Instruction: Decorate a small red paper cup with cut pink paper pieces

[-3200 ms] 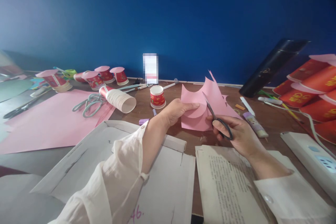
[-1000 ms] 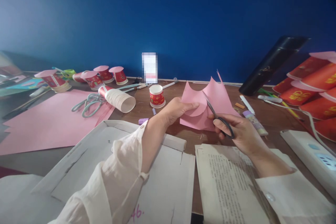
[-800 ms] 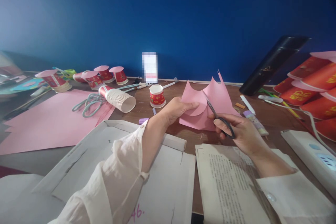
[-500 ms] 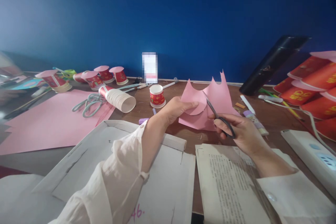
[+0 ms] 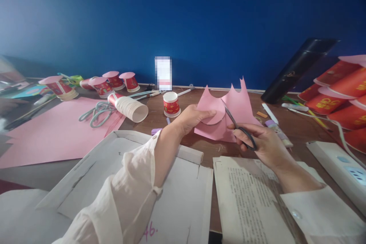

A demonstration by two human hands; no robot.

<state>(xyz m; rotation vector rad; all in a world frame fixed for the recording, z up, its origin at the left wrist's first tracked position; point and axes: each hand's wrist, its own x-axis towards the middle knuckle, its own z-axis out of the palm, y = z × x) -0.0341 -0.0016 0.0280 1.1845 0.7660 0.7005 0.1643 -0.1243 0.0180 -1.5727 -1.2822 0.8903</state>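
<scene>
My left hand point(image 5: 197, 117) pinches a sheet of pink paper point(image 5: 241, 105) at its left side, thumb on top. A curved cut runs through the sheet, marking off a rounded piece, and its upper edge is scalloped into points. My right hand point(image 5: 254, 139) is closed round the dark handles of a pair of scissors point(image 5: 233, 120), whose blades meet the paper at the curved edge. Just left of the paper stands a red patterned paper cup point(image 5: 171, 104) with a white rim.
At left, a stack of paper cups point(image 5: 130, 108) and pale green-handled scissors point(image 5: 97, 114) lie on pink sheets point(image 5: 54, 133). Pink-topped red cups point(image 5: 130, 82) stand behind. Rightward are a black cylinder point(image 5: 297, 70), stacked red cups point(image 5: 345, 84), a power strip point(image 5: 337, 167) and a printed booklet point(image 5: 248, 198).
Almost nothing differs. The pink paper's left point has shifted very slightly right, while both hands keep their hold and the scissors stay at the same cut.
</scene>
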